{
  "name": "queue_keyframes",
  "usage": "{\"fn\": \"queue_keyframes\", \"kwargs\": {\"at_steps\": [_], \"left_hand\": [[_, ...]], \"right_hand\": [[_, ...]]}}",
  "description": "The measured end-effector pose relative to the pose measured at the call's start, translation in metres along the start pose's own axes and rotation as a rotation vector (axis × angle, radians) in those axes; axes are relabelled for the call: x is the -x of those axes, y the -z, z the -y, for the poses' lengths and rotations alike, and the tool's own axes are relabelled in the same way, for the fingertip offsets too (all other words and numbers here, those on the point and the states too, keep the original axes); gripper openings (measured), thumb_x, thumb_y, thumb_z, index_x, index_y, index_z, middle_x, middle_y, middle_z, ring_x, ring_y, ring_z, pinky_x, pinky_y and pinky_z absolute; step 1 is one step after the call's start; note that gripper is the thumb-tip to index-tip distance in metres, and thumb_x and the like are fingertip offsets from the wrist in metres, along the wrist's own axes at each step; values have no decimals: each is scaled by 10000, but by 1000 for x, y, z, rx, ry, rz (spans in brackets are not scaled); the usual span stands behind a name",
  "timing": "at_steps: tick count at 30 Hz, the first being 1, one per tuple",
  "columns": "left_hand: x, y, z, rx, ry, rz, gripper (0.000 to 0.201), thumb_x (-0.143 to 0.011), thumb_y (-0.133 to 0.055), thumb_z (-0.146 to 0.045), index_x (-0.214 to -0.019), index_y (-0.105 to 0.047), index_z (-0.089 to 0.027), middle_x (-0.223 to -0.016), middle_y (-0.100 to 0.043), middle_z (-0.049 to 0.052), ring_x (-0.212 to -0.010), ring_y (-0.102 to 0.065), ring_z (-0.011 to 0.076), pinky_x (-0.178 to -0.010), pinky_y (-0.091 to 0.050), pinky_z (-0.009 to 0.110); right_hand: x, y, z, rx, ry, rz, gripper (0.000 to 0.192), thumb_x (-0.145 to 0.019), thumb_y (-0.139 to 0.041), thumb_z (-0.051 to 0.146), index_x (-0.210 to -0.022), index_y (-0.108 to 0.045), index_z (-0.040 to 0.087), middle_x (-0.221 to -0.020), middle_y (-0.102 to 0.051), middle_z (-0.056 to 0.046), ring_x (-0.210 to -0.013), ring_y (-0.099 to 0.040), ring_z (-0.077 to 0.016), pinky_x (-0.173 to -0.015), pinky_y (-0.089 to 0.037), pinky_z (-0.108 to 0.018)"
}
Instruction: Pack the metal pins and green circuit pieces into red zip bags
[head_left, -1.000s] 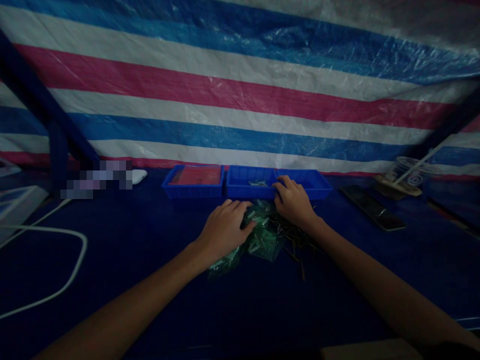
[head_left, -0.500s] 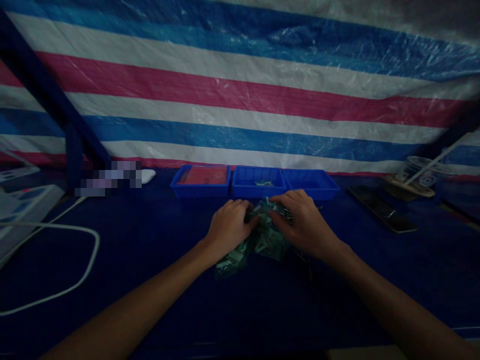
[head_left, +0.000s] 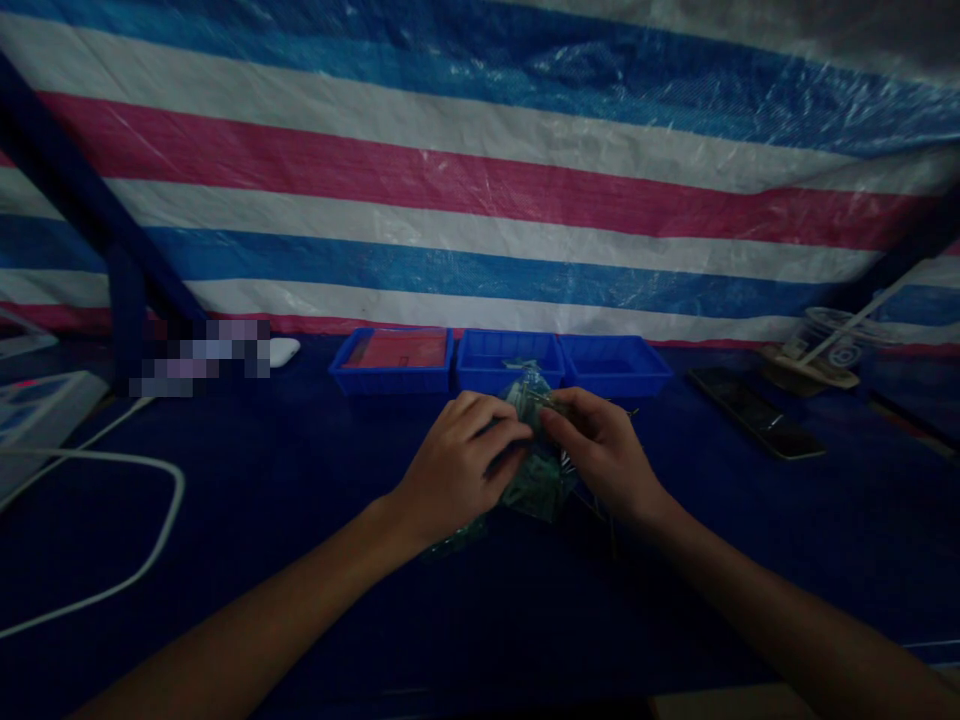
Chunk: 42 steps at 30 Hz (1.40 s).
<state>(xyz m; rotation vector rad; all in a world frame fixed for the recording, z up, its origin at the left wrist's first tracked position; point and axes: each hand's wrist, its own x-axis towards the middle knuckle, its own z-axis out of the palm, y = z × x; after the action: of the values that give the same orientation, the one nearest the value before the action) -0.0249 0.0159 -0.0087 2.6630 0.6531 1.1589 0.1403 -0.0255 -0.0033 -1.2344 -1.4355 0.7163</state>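
Our left hand [head_left: 457, 462] and right hand [head_left: 600, 450] both pinch a small clear green-tinted bag [head_left: 534, 400] — lifted above the pile of bags [head_left: 536, 485], just before the three blue trays [head_left: 510, 362]; phone [head_left: 754, 425] right of the trays.

Three blue trays [head_left: 615, 366], one phone [head_left: 754, 426], two hands [head_left: 457, 465].

Dim light; striped tarp [head_left: 480, 200] behind dark-blue table [head_left: 300, 560].
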Motion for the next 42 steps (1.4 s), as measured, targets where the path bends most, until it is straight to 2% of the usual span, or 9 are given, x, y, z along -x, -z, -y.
{"fn": "queue_keyframes", "kwargs": {"at_steps": [5,8,13,18,20,25,31,37,42], "left_hand": [[-2,2,4,567,529,51,453,-935,-262,-439,-810,-599,-164,-705,-592,40,-629,-528,143,-565,-421,275],[-3,4,5,599,573,4,306,-893,-418,-396,-808,-593,-160,-676,-583,14,-608,-532,134,-548,-424,258],[-3,10,10,100,129,-148,168,-860,-511,-210,-983,-624,-195,-881,-612,32,-800,-558,151,-705,-466,300],[-2,13,18,-173,-238,-92,272,-859,-509,-139,-1111,-575,-218,-1030,-583,60,-948,-524,170,-799,-467,337],[-1,11,21,-160,-183,-64,293,-867,-507,-173,-1157,-540,-197,-1075,-567,76,-990,-518,178,-839,-458,351],[4,1,39,-188,199,83,278,-885,-451,-298,-1065,-582,-132,-962,-602,88,-908,-552,203,-823,-449,372],[8,-4,50,-466,448,181,478,-815,-434,-543,-831,-638,-111,-844,-576,130,-848,-516,294,-727,-408,442],[5,-8,47,-412,473,281,239,-794,-525,-335,-906,-591,-135,-937,-587,113,-902,-510,286,-714,-412,404],[2,-5,44,-90,441,53,48,-771,-541,-165,-806,-507,-162,-764,-557,18,-719,-527,164,-661,-429,294]], "right_hand": [[9,2,-3,382,519,-29,228,-812,-483,128,-971,-630,199,-901,-574,-57,-815,-560,-148,-703,-476,-304],[11,2,-2,420,527,16,326,-771,-469,76,-1022,-626,212,-1083,-486,-91,-968,-520,-181,-789,-469,-351],[6,1,8,116,37,24,177,-756,-555,335,-777,-634,179,-900,-497,-54,-821,-510,-164,-738,-443,-347],[-6,-5,18,-205,-278,19,295,-713,-574,456,-638,-556,171,-573,-459,28,-523,-405,-91,-513,-343,-257],[-13,-2,22,-111,-186,-105,247,-708,-587,415,-676,-572,171,-549,-467,29,-495,-400,-91,-487,-323,-253],[-44,24,23,439,404,-595,191,-818,-496,342,-858,-609,193,-743,-566,-46,-661,-495,-150,-643,-409,-322],[-52,26,-11,814,457,-177,281,-816,-504,279,-1045,-590,139,-897,-606,-108,-860,-533,-232,-788,-424,-393],[-16,11,-19,729,394,-26,188,-827,-505,267,-901,-632,150,-754,-629,-63,-751,-538,-195,-717,-406,-328],[-9,-3,-6,529,162,92,273,-847,-471,371,-833,-647,162,-626,-593,-13,-611,-511,-150,-599,-361,-276]]}}
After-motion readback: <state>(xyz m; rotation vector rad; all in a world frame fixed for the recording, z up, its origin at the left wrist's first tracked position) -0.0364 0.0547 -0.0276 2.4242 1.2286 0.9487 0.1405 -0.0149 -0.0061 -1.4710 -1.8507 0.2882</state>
